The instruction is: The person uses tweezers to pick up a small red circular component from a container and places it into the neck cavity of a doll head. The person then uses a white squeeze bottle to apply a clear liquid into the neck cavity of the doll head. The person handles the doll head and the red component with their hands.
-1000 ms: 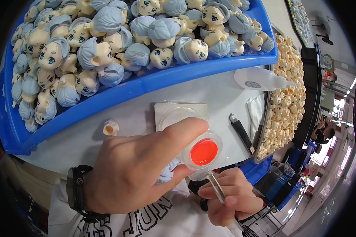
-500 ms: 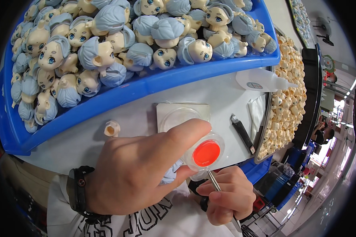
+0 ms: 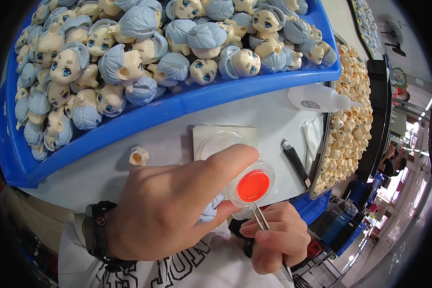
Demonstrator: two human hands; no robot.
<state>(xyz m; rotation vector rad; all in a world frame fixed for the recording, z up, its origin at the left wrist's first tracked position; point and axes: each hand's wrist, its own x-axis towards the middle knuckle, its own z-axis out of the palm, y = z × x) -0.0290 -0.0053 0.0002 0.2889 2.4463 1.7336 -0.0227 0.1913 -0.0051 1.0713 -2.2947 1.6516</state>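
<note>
Paint dish (image 3: 252, 186) – one, tweezers (image 3: 260, 218) – one, two hands

Blue plastic tray (image 3: 187, 103), 12 o'clock: one, holding several dozen blue-haired doll heads (image 3: 122, 62). Loose beige doll part (image 3: 138, 156), 9 o'clock: one. White squeeze bottle (image 3: 319, 98), 2 o'clock: one. Black pen-like tool (image 3: 296, 163), 3 o'clock: one. Small clear round dish of red-orange paint (image 3: 253, 186), centre: one. Metal tweezers (image 3: 260, 218), 6 o'clock: one.

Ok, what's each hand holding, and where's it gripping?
The left hand pinches a small clear dish of orange paint by its rim, with a blue-haired doll head tucked under it. The right hand grips tweezers mid-shaft.
</note>
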